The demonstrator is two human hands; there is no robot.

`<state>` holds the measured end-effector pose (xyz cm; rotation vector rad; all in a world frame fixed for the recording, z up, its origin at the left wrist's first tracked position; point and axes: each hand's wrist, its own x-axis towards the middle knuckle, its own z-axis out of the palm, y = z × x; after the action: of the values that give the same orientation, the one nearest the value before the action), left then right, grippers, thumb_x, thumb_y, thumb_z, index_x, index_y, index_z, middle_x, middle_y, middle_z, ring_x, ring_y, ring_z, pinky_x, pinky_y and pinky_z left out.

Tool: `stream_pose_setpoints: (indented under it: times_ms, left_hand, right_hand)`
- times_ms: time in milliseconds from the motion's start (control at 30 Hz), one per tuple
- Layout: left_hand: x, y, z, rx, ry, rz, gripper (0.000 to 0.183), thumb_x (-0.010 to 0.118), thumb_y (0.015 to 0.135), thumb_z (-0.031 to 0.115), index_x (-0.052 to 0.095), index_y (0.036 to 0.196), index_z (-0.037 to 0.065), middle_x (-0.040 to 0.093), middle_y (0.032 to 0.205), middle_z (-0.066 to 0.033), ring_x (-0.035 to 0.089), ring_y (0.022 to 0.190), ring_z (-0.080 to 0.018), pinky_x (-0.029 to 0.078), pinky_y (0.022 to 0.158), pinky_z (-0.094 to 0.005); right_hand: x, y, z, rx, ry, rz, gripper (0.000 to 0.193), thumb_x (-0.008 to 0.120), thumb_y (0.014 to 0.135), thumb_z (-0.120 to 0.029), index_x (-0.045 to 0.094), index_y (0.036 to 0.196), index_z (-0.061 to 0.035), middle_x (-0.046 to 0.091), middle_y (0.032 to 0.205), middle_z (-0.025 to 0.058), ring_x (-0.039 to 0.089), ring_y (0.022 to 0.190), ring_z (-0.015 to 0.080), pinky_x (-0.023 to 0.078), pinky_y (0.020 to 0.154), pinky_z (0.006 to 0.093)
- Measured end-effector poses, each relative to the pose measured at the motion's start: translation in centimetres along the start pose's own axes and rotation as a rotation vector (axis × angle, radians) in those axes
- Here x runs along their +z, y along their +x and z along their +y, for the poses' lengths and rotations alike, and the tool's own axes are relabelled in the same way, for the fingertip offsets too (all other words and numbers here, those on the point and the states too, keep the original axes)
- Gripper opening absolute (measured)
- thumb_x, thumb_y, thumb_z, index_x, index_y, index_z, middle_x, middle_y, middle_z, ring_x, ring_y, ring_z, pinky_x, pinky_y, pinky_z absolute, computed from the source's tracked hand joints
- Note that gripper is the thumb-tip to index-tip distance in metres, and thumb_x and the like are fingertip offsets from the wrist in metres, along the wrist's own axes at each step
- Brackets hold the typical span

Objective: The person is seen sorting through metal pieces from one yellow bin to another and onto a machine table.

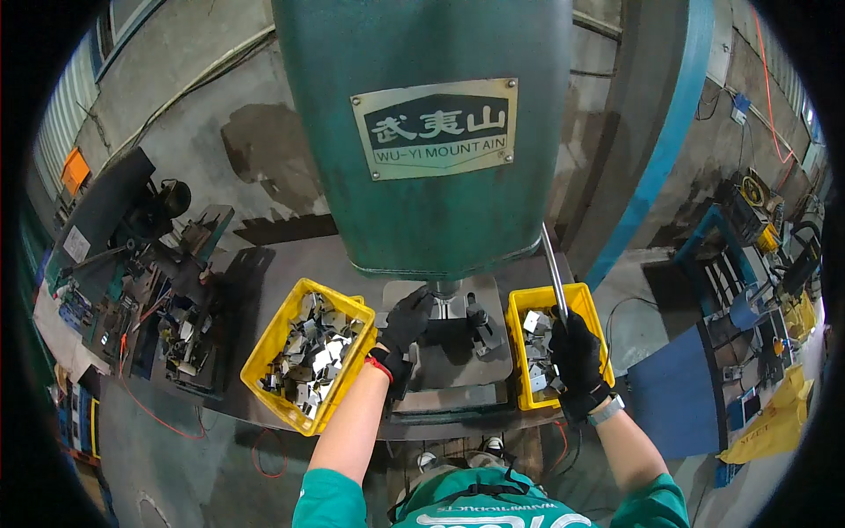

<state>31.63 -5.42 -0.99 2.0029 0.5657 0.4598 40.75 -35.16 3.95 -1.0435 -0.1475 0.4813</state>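
Before me stands a green drill press point(431, 211), its spindle above a metal fixture point(453, 321) on the machine's table. My left hand point(407, 324), in a black glove, reaches in at the fixture's left side. Its fingers are drawn together by the spindle, and whatever they hold is hidden. My right hand point(576, 352), also gloved, is wrapped round a steel feed lever point(554, 268) that slants down from the machine's right side. Yellow bins flank the fixture: the left bin point(255, 370) and the right bin point(588, 299). Small bent metal pieces point(317, 352) lie heaped in the left one; similar pieces are in the right.
Another dark machine point(132, 255) is on the left, with tools and metal parts about it. A blue-edged column point(647, 167) rises behind on the right. Farther right are a blue panel point(673, 387) and a yellow sack point(775, 418). Orange cables point(158, 427) run across the floor.
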Motion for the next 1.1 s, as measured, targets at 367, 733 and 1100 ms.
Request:
stream_pose_setpoints:
  times_ms: [367,733,1100]
  left_hand:
    - [-0.3,0.2,-1.0,-0.194,-0.111,-0.049,0.042,0.048,0.087,0.039,0.059,0.110,0.006,0.062,0.106,-0.0155,0.057,0.101,-0.0313,0.043,0.086,-0.0367]
    - [-0.5,1.3,-2.1,0.049,-0.014,-0.146,0.027,0.051,0.090,0.025,0.056,0.098,0.000,0.058,0.086,-0.0060,0.054,0.076,-0.0155,0.046,0.067,-0.0314]
    - [-1.6,2.0,2.9,0.117,0.220,-0.234,0.030,0.040,0.090,0.017,0.051,0.113,-0.001,0.059,0.104,-0.0159,0.055,0.097,-0.0269,0.043,0.086,-0.0375]
  right_hand:
    - [1.2,0.3,0.3,-0.048,-0.427,0.076,0.016,0.057,0.088,-0.012,0.058,0.103,-0.0080,0.053,0.069,-0.0013,0.048,0.059,0.0046,0.039,0.051,0.0205]
    - [0.2,1.0,0.9,0.039,-0.109,-0.002,0.019,0.050,0.092,-0.021,0.059,0.105,-0.0104,0.054,0.074,-0.0032,0.049,0.061,0.0057,0.040,0.054,0.0198]
    - [-1.6,2.8,3.3,-0.205,-0.385,-0.002,0.030,0.052,0.090,-0.034,0.058,0.107,-0.0110,0.057,0.078,-0.0020,0.052,0.065,0.0086,0.042,0.056,0.0207]
